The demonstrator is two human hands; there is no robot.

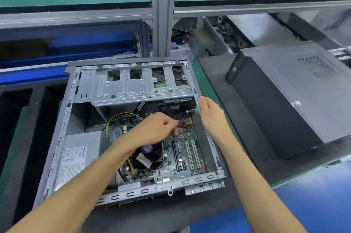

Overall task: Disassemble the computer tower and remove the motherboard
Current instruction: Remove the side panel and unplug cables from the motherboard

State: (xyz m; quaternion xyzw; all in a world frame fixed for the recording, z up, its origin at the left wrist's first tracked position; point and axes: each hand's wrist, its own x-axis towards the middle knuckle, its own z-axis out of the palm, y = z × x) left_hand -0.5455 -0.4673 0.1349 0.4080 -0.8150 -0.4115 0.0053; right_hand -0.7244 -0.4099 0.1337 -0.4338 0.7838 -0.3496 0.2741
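Item: open computer tower [121,130] lying on its side mid-tabletop, motherboard [182,153] inside. My left hand [157,128], fingers curled narrow, pinches something small I cannot identify above the board. My right hand [210,113], fingers together and extended, rests on the tower's right edge.

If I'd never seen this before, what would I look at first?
Probably the open computer case lying in the middle, with its green motherboard full of tiny parts showing inside. The left hand reaches in over the board, fingers pinched, while the right hand rests on the case's right edge. A second, closed tower lies off to the right.
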